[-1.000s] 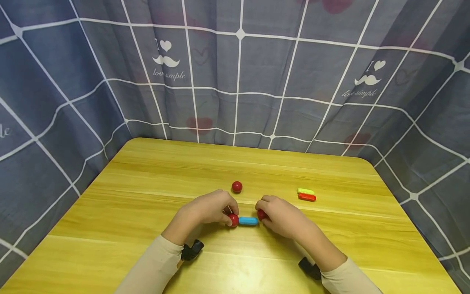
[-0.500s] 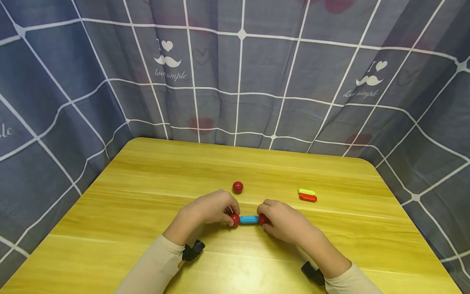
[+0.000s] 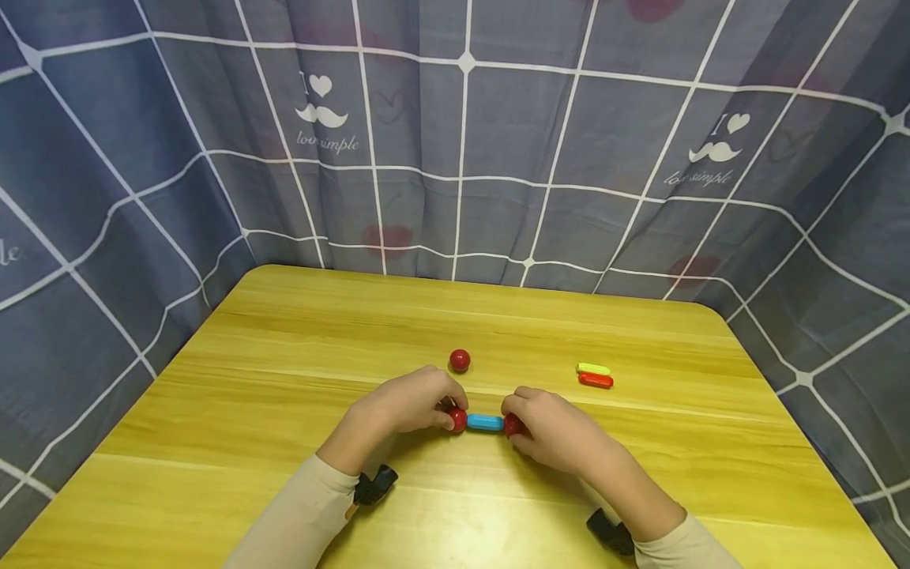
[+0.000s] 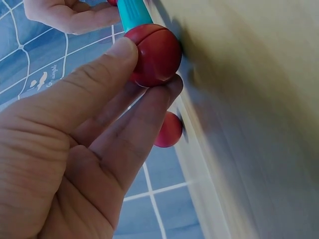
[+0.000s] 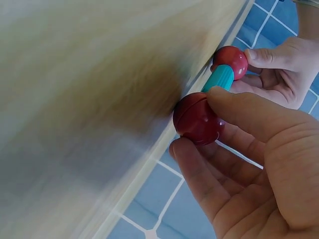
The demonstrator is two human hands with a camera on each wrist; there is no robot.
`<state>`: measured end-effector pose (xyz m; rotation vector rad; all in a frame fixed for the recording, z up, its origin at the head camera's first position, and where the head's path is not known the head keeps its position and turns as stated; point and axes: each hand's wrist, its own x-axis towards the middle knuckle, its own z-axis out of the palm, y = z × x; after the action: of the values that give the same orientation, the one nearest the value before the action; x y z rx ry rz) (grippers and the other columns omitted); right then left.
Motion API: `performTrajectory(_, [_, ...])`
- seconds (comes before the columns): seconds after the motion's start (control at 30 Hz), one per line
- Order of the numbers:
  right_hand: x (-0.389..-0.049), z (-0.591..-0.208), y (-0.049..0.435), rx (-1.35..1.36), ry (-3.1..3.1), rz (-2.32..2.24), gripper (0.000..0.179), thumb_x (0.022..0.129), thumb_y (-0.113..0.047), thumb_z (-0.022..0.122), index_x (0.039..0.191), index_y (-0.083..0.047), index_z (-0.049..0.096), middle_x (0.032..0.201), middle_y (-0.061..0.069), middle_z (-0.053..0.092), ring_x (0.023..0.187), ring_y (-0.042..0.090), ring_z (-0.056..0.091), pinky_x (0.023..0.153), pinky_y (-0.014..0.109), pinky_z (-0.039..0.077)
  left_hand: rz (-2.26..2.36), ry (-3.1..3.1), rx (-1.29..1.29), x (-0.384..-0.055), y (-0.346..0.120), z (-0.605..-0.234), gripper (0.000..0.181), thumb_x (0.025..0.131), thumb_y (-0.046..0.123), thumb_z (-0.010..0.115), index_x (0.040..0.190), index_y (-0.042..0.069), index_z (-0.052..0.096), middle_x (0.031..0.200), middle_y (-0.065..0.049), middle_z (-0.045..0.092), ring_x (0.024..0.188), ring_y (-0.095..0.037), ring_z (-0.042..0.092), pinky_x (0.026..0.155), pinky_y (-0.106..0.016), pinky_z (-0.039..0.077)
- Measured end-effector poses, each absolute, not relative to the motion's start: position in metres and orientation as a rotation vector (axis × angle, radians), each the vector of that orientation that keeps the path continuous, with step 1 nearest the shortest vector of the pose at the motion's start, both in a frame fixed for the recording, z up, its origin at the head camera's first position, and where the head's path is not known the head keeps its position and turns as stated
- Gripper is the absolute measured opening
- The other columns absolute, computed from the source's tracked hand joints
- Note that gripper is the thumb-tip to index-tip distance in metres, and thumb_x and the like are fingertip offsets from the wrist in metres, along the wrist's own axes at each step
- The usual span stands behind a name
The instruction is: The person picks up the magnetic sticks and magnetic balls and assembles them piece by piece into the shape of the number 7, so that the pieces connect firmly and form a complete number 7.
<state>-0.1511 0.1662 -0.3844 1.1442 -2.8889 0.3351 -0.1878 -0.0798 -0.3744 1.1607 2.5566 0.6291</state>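
Observation:
A short blue rod (image 3: pixel 485 423) lies between two red balls, one at each end, in the middle of the table. My left hand (image 3: pixel 412 401) pinches the left red ball (image 4: pixel 158 56) between thumb and fingers. On the other side, my right hand (image 3: pixel 550 427) grips the right red ball (image 5: pixel 198 119), its thumb close to the rod's end. Both wrist views show the rod meeting the two balls in one line, low over the wood.
Behind the hands a third red ball (image 3: pixel 460 360) rests on the wooden table (image 3: pixel 320 316). To the right lie a yellow-green rod (image 3: pixel 593 369) and a red rod (image 3: pixel 596 381), side by side. A grey-blue checked curtain (image 3: pixel 419 142) surrounds the table's back and sides.
The right hand has brought its ball against the rod's right end, closing the small gap seen a second ago. Rod, balls and both hands have then shifted slightly right and away from the body.

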Motion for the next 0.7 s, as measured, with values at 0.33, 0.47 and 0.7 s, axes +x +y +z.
performTrajectory(0.33, [-0.151,-0.382,0.178,1.148,-2.891,0.491,0.024,0.084,-0.017,0.076,0.105,-0.009,0.067,0.096,-0.002,0.062,0.083,0.011,0.057,0.075,0.028,0.052,0.613,2.56,1.15,-0.188,-0.079,-0.374,0.017,0.082,0.011,0.079,0.098,0.01,0.074,0.089,0.008,0.068,0.078,-0.004,0.059,0.075,-0.021,0.05])
performTrajectory(0.47, [-0.153,-0.382,0.188,1.125,-2.866,0.49,0.024,0.083,-0.013,0.075,0.106,-0.007,0.067,0.099,0.001,0.065,0.09,0.015,0.061,0.08,0.033,0.053,0.618,2.556,1.14,-0.188,-0.079,-0.374,0.018,0.082,0.011,0.079,0.099,0.01,0.074,0.09,0.007,0.069,0.08,-0.004,0.06,0.076,-0.02,0.05])
performTrajectory(0.7, [-0.16,-0.383,0.211,1.031,-2.856,0.429,0.027,0.082,-0.009,0.076,0.107,-0.003,0.067,0.103,0.004,0.066,0.096,0.02,0.064,0.083,0.038,0.053,0.638,2.552,1.122,-0.188,-0.08,-0.374,0.018,0.082,0.011,0.079,0.1,0.009,0.074,0.091,0.006,0.069,0.081,-0.004,0.06,0.076,-0.02,0.05])
